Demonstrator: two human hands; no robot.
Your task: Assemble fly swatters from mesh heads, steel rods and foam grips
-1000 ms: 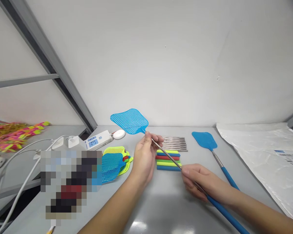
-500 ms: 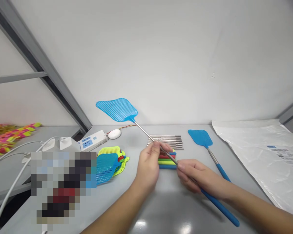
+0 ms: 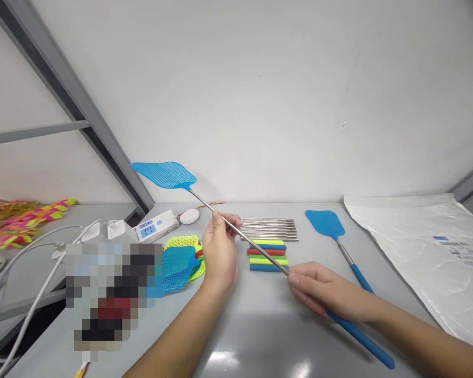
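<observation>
A fly swatter [image 3: 256,245] with a blue mesh head, a metal rod and a blue handle slants across the view, held above the table. Up the rod, close to the mesh head, my left hand [image 3: 221,252] is closed with the thumb on top. My right hand [image 3: 319,289] grips the lower rod just above the blue handle. Behind the rod lie several coloured handle sleeves [image 3: 266,260] in a stack, and beyond them a row of metal rods [image 3: 270,229]. Another blue fly swatter [image 3: 345,247] rests to the right, its handle end hidden by my right arm.
Loose blue and yellow swatter heads [image 3: 179,268] lie left of my left hand. Behind them is a white power strip [image 3: 156,226] with cables. A white plastic bag [image 3: 413,241] covers the right side. The lower left is pixelated; a pale wall stands behind.
My left hand has slid up and left along the rod, away from my right hand. The swatter head has shifted left, and more of the rod shows between my hands.
</observation>
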